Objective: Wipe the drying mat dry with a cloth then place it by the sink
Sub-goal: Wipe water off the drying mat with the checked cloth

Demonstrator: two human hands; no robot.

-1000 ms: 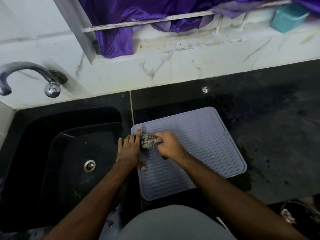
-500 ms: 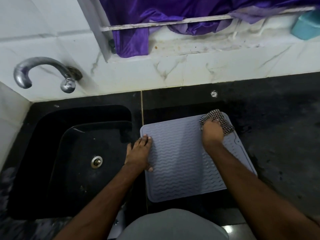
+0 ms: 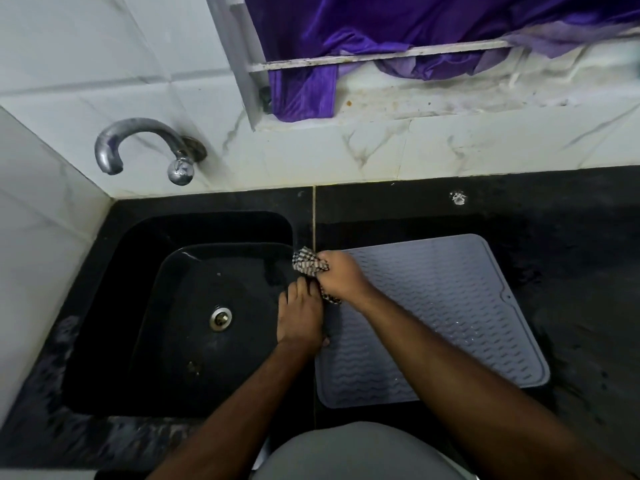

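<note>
The right hand (image 3: 341, 277) clutches a bunched checked cloth (image 3: 308, 265) at the near-sink corner of the grey ribbed silicone drying mat (image 3: 446, 306); the left hand (image 3: 299, 318), fingers flat, presses the mat's edge, likely steadying it against sliding on the black surface (image 3: 571, 258).

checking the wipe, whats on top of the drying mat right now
On the drying mat, the right hand grips a checked cloth at its far-left corner; the left hand presses its left edge, hiding that strip.

One mat (image 3: 450, 306), one cloth (image 3: 306, 263), two hands (image 3: 301, 317).
</note>
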